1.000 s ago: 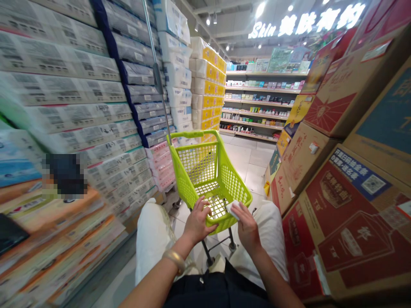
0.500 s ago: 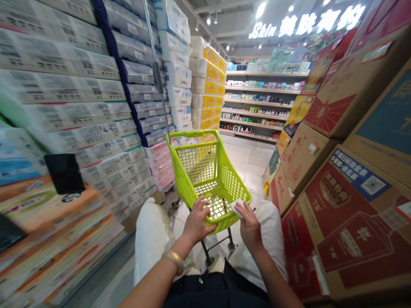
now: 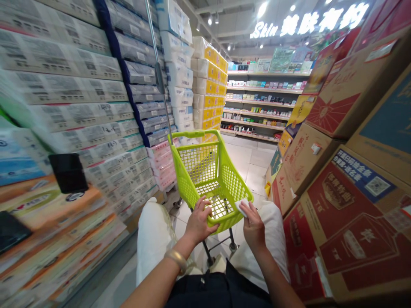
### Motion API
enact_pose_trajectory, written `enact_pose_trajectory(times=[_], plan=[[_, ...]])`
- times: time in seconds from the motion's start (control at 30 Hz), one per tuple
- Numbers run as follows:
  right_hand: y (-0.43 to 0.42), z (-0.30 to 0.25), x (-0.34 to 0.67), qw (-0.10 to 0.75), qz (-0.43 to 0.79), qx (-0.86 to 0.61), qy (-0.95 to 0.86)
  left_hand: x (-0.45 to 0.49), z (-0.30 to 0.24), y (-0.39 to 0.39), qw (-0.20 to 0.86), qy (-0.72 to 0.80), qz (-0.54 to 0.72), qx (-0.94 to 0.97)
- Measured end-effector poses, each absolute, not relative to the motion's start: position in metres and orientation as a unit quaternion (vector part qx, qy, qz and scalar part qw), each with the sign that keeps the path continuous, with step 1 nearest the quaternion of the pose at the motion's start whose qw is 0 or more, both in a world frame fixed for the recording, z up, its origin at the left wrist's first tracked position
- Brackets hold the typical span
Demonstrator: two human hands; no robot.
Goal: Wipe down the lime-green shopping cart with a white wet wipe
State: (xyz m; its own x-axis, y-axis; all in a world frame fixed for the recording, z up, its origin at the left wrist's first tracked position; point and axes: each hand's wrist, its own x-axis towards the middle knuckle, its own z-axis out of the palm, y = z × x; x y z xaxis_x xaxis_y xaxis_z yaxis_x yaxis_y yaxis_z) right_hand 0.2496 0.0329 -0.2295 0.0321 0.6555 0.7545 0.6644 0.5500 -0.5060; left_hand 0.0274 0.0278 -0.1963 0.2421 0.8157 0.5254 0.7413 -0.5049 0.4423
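Note:
A lime-green plastic shopping cart (image 3: 236,179) with a lattice basket stands between my knees, its near end towards me. My left hand (image 3: 201,220) is closed over the near rim at the left corner, fingers on the inside and thumb outside. In my right hand (image 3: 253,226) is a folded white wipe (image 3: 241,205), pressed against the rim at the near right corner. Part of the wipe is hidden under my fingers. Nothing lies in the basket. A metal pole (image 3: 160,85) rises at the cart's far left corner.
Stacked paper packs (image 3: 96,115) form a wall on my left, with a dark phone-like slab (image 3: 68,173) on the lower packs. Cardboard cartons (image 3: 349,214) are piled close on my right. Beyond the cart, tiled floor (image 3: 242,158) leads to stocked shelves (image 3: 263,100).
The view has shifted very slightly, so the cart and surroundings appear a little further right. Both hands keep nearly the same places on the rim, and the wipe is still in my right hand.

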Motion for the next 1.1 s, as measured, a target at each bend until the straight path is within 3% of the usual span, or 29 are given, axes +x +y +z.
enact_pose_trajectory(times=[0.27, 0.47, 0.7, 0.93, 1.1], plan=[[0.005, -0.228, 0.210, 0.445, 0.066, -0.328, -0.830, 0.027, -0.197, 0.027, 0.047, 0.483, 0.367, 0.793], [0.028, -0.229, 0.239, 0.530, 0.009, -0.453, -0.717, 0.027, -0.198, 0.027, 0.048, 0.492, 0.371, 0.786], [0.008, -0.230, 0.210, 0.451, 0.054, -0.332, -0.827, 0.027, -0.198, 0.027, 0.048, 0.481, 0.373, 0.792], [0.029, -0.229, 0.242, 0.529, -0.001, -0.460, -0.713, 0.029, -0.195, 0.027, 0.056, 0.493, 0.378, 0.782], [0.010, -0.228, 0.212, 0.468, 0.040, -0.357, -0.808, 0.029, -0.196, 0.027, 0.046, 0.483, 0.378, 0.789]])
